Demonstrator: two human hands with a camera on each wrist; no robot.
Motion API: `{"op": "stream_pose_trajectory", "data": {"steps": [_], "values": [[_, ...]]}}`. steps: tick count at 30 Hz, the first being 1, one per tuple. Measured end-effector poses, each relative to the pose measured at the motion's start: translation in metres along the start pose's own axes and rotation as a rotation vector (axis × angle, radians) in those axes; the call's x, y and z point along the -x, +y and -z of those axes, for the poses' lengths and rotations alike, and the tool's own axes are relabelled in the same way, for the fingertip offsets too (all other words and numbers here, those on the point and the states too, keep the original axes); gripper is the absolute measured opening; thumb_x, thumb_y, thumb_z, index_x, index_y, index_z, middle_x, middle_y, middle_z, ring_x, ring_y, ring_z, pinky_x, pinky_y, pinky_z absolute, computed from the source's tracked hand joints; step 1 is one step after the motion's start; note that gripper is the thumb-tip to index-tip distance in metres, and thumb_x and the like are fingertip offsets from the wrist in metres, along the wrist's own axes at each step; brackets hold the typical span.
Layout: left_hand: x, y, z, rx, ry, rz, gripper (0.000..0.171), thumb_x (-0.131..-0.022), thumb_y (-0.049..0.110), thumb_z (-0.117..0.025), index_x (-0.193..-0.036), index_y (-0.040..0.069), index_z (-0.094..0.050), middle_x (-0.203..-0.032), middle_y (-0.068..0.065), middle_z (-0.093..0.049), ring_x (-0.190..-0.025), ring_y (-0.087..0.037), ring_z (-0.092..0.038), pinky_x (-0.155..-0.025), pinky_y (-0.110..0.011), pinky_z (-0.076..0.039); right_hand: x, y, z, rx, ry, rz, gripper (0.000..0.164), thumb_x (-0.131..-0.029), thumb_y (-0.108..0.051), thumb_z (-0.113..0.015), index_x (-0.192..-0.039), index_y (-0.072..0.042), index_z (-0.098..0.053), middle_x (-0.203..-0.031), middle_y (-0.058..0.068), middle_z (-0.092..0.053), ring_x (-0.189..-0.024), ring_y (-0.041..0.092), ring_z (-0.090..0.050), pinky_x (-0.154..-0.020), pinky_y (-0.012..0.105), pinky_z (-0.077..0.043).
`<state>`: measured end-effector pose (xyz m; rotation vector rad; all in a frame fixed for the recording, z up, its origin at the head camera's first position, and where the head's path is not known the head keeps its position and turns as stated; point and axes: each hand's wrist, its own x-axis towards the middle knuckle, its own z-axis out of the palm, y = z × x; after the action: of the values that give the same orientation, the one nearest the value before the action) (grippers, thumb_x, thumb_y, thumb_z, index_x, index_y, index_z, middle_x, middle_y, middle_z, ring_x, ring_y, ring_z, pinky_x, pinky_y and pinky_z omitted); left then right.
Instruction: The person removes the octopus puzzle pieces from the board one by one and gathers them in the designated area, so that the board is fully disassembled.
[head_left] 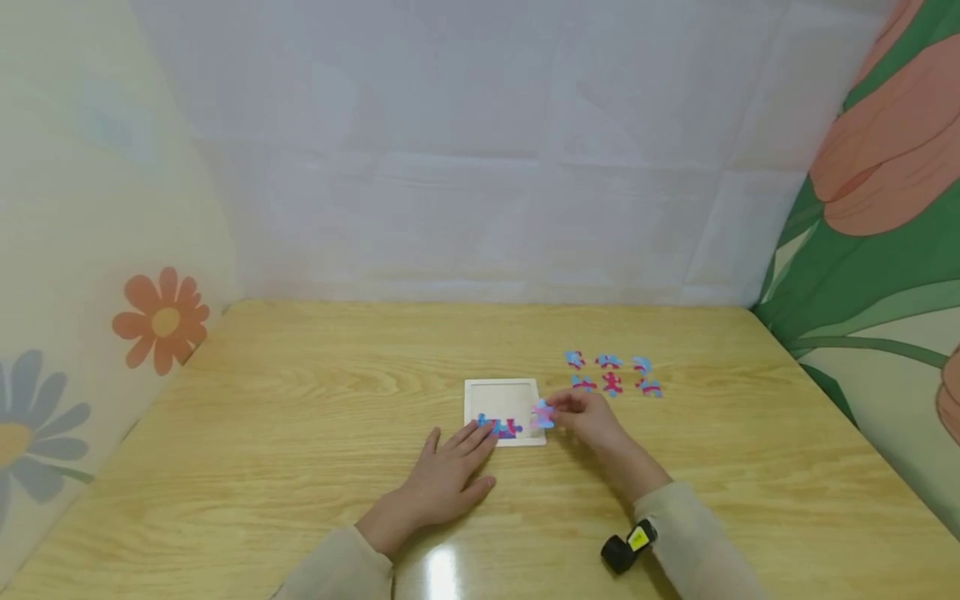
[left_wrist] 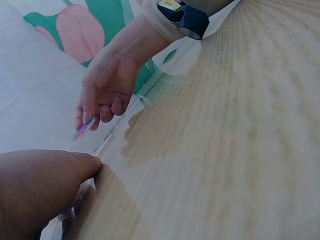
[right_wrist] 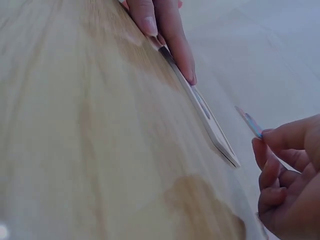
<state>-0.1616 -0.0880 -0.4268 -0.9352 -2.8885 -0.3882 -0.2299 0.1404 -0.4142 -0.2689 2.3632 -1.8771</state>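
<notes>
A white square puzzle frame (head_left: 501, 382) lies on the wooden table, with joined blue and pink puzzle pieces (head_left: 510, 428) along its near edge. My left hand (head_left: 450, 479) rests flat at the frame's near left, fingers straight, fingertips on those pieces. Between thumb and fingertips my right hand (head_left: 588, 421) pinches a jigsaw piece (head_left: 542, 414), light blue and pink, over the frame's right side. In the right wrist view this jigsaw piece (right_wrist: 252, 125) is raised above the frame (right_wrist: 215, 132), and the right hand's other fingers are curled.
Several loose puzzle pieces (head_left: 612, 383) lie in two rows on the table (head_left: 300, 417), beyond the right hand. A black camera (head_left: 618, 553) is strapped to the right wrist. A white cloth (head_left: 480, 167) hangs behind the table's far edge.
</notes>
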Motion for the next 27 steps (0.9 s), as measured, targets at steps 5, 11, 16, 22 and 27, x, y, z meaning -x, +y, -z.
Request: {"op": "stream_pose_trajectory", "data": {"steps": [5, 11, 16, 22, 27], "values": [[0.0, 0.0, 0.0, 0.0, 0.004, -0.005, 0.055, -0.087, 0.037, -0.043, -0.133, 0.008, -0.034, -0.139, -0.003, -0.024, -0.126, -0.024, -0.019, -0.093, -0.059, -0.009, 0.0, 0.003, 0.013, 0.024, 0.006, 0.043, 0.019, -0.074, 0.007, -0.059, -0.092, 0.013, -0.056, -0.074, 0.008, -0.059, -0.064, 0.011, -0.051, -0.056, 0.024, -0.042], [0.0, 0.0, 0.0, 0.001, 0.014, -0.007, 0.054, -0.087, 0.037, -0.043, -0.132, 0.007, -0.035, -0.139, -0.004, -0.025, -0.126, -0.024, -0.02, -0.092, -0.059, -0.01, 0.003, 0.005, 0.031, 0.012, 0.006, 0.055, 0.019, -0.077, 0.006, -0.057, -0.094, 0.014, -0.054, -0.081, 0.006, -0.059, -0.07, 0.01, -0.052, -0.06, 0.025, -0.044], [0.0, -0.001, 0.0, -0.002, 0.019, -0.006, 0.054, -0.087, 0.037, -0.043, -0.132, 0.008, -0.035, -0.139, -0.003, -0.025, -0.126, -0.024, -0.02, -0.092, -0.059, -0.01, 0.008, 0.005, 0.048, 0.019, 0.002, 0.058, 0.02, -0.078, 0.007, -0.055, -0.096, 0.016, -0.052, -0.083, 0.007, -0.058, -0.07, 0.009, -0.051, -0.06, 0.025, -0.043], [-0.001, -0.001, -0.001, 0.005, 0.012, -0.007, 0.055, -0.087, 0.037, -0.043, -0.132, 0.008, -0.035, -0.139, -0.003, -0.024, -0.126, -0.023, -0.019, -0.092, -0.059, -0.009, 0.015, 0.006, 0.064, 0.052, 0.043, 0.009, 0.024, -0.079, 0.002, -0.058, -0.098, 0.014, -0.053, -0.08, 0.003, -0.057, -0.067, 0.007, -0.049, -0.057, 0.023, -0.042], [0.0, 0.0, -0.001, 0.011, 0.005, -0.003, 0.055, -0.088, 0.037, -0.043, -0.133, 0.007, -0.034, -0.139, -0.004, -0.024, -0.126, -0.024, -0.018, -0.093, -0.059, -0.008, 0.017, 0.007, 0.075, 0.07, 0.057, 0.005, 0.026, -0.079, 0.0, -0.059, -0.099, 0.015, -0.052, -0.074, 0.0, -0.056, -0.062, 0.006, -0.047, -0.054, 0.021, -0.04]]}}
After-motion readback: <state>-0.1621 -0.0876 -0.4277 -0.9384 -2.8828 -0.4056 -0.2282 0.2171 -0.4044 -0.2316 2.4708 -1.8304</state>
